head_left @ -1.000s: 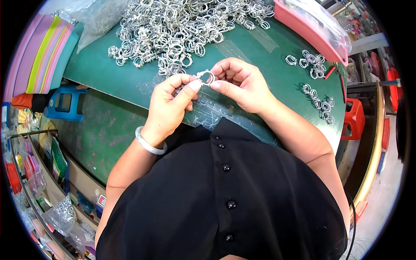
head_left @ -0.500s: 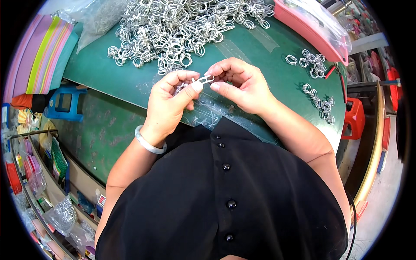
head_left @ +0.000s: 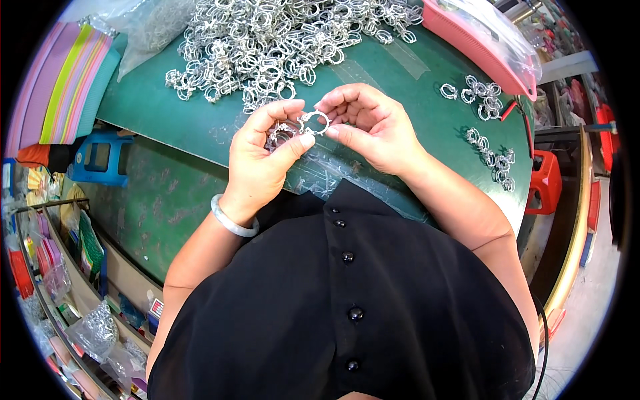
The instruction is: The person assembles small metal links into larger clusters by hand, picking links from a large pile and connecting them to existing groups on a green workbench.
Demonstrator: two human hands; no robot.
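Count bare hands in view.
2: bare left hand, holding silver round metal rings; bare right hand, at their right edge, contact unclear. No others visible.

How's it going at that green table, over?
Left hand: holding small silver rings. Right hand: at the edge of one ring, grip unclear. Large ring pile just beyond; nothing seems in the way.

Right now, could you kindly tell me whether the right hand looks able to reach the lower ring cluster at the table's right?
Probably yes: only green tabletop seems to lie between the right hand and the lower ring cluster, though its fingers are at a silver ring.
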